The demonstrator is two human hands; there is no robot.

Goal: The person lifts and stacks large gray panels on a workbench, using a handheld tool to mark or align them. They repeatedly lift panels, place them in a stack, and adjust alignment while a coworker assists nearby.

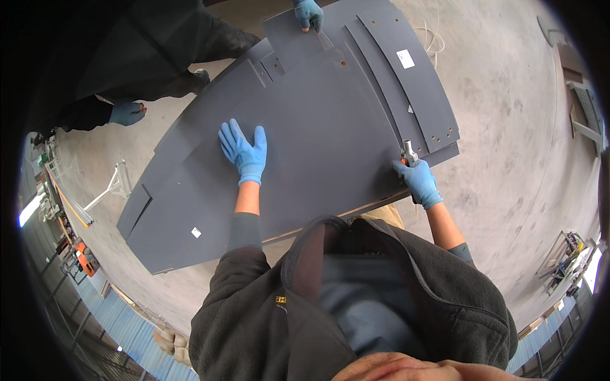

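Head view: the blue-gloved left hand [244, 152], fingers spread, steadies the large dark-grey flat panel [305, 133] below; the blue-gloved right hand [422, 181] grips a silver-and-orange handheld tool [408, 151] by its edge. Seemingly edge work, calling for steady tool control.

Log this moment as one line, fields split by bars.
left hand: open over grey board | right hand: holding silver-tipped tool near board's edge | co-worker's gloved hand: at board's far side

Free room crosses the panel [314, 136] to co-worker's hand [309, 14]
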